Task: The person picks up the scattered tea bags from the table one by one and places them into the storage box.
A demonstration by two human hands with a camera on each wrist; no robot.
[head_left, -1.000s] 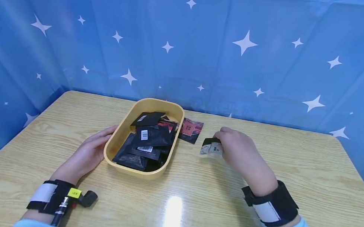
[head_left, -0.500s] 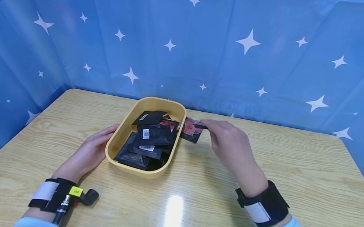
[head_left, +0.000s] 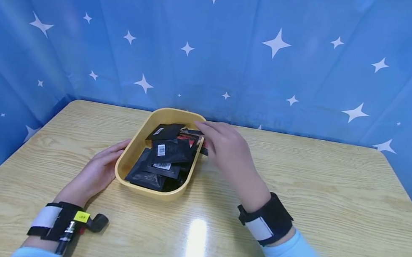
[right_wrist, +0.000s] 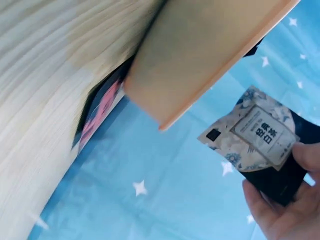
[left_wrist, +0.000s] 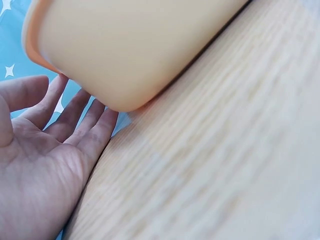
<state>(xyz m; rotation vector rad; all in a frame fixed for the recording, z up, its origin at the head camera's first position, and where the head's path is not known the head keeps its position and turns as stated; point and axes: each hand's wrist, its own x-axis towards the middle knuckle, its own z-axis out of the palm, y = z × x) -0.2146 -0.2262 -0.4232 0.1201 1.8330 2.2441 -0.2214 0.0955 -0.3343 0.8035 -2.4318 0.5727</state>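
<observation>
A yellow plastic bin (head_left: 128,158) stands on the wooden table, holding a pile of black sachets (head_left: 172,152), some with white barcode labels. My left hand (head_left: 95,172) rests against the bin's left side, its fingertips touching the wall and its fingers loosely extended. My right hand (head_left: 230,153) is over the bin's far right rim. In the right wrist view it pinches a black-and-white tea sachet (right_wrist: 262,137) with a pale printed label, between thumb and fingers. A red-and-black sachet (right_wrist: 103,108) lies flat on the table against the bin's right side, mostly behind my right hand in the head view.
The wooden table (head_left: 321,192) extends to both sides of the bin. A blue curtain with white stars (head_left: 229,55) hangs along its back edge. Each wrist wears a black strap (head_left: 266,220).
My right hand has moved left with the tea sachet, from the table right of the bin, past the red-and-black sachet, to over the bin's rim. My left hand has stayed against the bin.
</observation>
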